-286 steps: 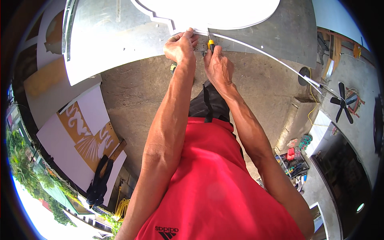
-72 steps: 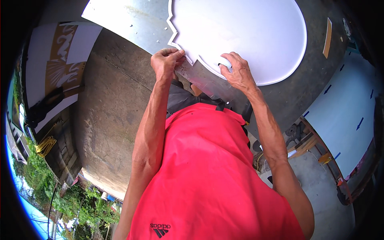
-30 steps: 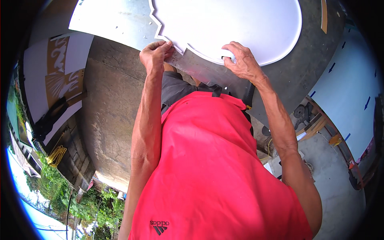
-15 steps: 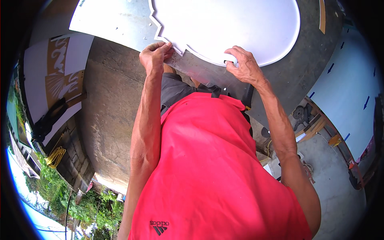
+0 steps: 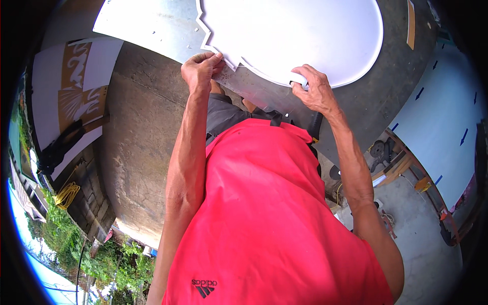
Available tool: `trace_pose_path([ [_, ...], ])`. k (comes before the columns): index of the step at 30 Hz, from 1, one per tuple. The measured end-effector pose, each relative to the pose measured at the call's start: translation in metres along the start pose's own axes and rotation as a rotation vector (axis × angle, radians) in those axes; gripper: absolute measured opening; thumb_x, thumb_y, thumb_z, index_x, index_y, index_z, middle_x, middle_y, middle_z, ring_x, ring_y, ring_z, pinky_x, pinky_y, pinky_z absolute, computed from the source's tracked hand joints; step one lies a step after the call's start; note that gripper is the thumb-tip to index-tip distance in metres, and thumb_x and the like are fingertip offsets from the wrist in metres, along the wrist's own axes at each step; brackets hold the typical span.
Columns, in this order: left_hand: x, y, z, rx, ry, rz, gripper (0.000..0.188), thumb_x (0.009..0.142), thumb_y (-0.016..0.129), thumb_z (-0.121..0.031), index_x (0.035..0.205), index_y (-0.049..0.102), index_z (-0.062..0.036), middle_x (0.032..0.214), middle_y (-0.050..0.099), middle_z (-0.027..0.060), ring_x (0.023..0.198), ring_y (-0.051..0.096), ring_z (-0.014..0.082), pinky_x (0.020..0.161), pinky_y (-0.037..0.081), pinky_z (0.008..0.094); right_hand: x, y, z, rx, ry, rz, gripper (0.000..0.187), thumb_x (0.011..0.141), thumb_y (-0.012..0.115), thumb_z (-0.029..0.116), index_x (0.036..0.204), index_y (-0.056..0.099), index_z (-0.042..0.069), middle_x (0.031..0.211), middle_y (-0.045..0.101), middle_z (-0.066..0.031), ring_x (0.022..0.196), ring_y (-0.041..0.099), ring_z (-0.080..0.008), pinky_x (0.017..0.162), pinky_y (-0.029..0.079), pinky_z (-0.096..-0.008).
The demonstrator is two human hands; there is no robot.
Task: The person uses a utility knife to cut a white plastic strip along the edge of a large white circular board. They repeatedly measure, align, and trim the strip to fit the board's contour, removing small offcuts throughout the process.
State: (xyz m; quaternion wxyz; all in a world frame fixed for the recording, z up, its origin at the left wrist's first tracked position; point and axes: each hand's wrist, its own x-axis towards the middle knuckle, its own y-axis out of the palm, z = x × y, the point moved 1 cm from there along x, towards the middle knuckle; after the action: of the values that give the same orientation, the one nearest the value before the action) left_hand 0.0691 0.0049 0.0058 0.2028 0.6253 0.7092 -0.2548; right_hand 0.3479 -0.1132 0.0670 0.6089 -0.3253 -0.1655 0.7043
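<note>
We find the white panel (image 5: 305, 35) lying on the grey table (image 5: 351, 114), its near edge close to the table's near edge and its far part cut off by the top of the view. A narrow white edging (image 5: 269, 77) stands along the panel's outline, stepped in zigzags on the left and running in a broad curve on the right.

We record the left hand (image 5: 199, 71) at the lower end of the zigzag. Its grip is together, thumb and fingers pinched on the edging; how far the fingers reach beneath, we cannot tell.

We record the right hand (image 5: 316, 90) over the curved part of the edge. Its grip is clamped on a small white container (image 5: 298, 79), partly hidden by the fingers and held at the edging; whether the two touch, we cannot confirm.

On the table we note small pale scraps (image 5: 196, 29) to the left of the panel and a tan strip (image 5: 410, 25) to its right, well apart from it. Beyond the table on the right we observe a light-blue sheet (image 5: 442, 127) bearing dark arrow marks. At left we note a tan-and-white patterned board (image 5: 72, 104) and a yellow coil (image 5: 66, 195).
</note>
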Motion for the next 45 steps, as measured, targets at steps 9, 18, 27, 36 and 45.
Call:
trace_pose_path([
  [9, -0.003, 0.000, -0.003, 0.025, -0.019, -0.007, 0.019, 0.081, 0.083, -0.003, 0.093, 0.072, 0.0075, 0.082, 0.075, 0.0161, 0.072, 0.075, 0.0216, 0.066, 0.061, 0.0298, 0.015, -0.002, 0.010, 0.059, 0.056, -0.061, 0.033, 0.083, 0.066, 0.015, 0.110, 0.067, -0.004, 0.101, 0.070, -0.0184, 0.080, 0.069, -0.0299, 0.068, 0.055, -0.0383],
  [18, -0.003, 0.001, -0.001, -0.036, -0.033, -0.022, 0.018, 0.081, 0.082, -0.002, 0.092, 0.072, 0.0080, 0.081, 0.075, 0.0157, 0.069, 0.074, 0.0205, 0.063, 0.061, 0.0288, 0.067, 0.013, 0.034, -0.033, -0.074, -0.053, 0.033, 0.084, 0.064, 0.016, 0.110, 0.067, -0.005, 0.105, 0.069, -0.0203, 0.085, 0.070, -0.0334, 0.076, 0.056, -0.0411],
  [27, 0.001, 0.000, 0.004, 0.031, -0.018, -0.043, 0.017, 0.081, 0.083, -0.003, 0.091, 0.073, 0.0072, 0.078, 0.075, 0.0144, 0.068, 0.074, 0.0183, 0.059, 0.060, 0.0272, 0.067, 0.014, 0.036, -0.051, -0.088, -0.059, 0.031, 0.083, 0.064, 0.013, 0.109, 0.067, -0.004, 0.103, 0.069, -0.0207, 0.091, 0.069, -0.0362, 0.082, 0.055, -0.0431],
  [36, 0.001, -0.001, 0.004, 0.029, -0.015, -0.040, 0.018, 0.080, 0.083, -0.003, 0.091, 0.073, 0.0066, 0.078, 0.075, 0.0150, 0.068, 0.075, 0.0183, 0.058, 0.060, 0.0264, 0.068, 0.014, 0.040, -0.099, -0.161, -0.083, 0.028, 0.083, 0.065, 0.010, 0.107, 0.065, -0.004, 0.097, 0.066, -0.0195, 0.089, 0.067, -0.0365, 0.080, 0.054, -0.0450],
  [45, -0.002, 0.001, -0.001, 0.040, -0.036, -0.045, 0.020, 0.080, 0.084, -0.004, 0.093, 0.073, 0.0059, 0.078, 0.075, 0.0155, 0.068, 0.075, 0.0183, 0.058, 0.060, 0.0268, 0.067, 0.013, 0.042, -0.140, -0.202, -0.104, 0.029, 0.082, 0.065, 0.009, 0.107, 0.065, -0.005, 0.096, 0.065, -0.0201, 0.091, 0.066, -0.0375, 0.081, 0.053, -0.0461],
])
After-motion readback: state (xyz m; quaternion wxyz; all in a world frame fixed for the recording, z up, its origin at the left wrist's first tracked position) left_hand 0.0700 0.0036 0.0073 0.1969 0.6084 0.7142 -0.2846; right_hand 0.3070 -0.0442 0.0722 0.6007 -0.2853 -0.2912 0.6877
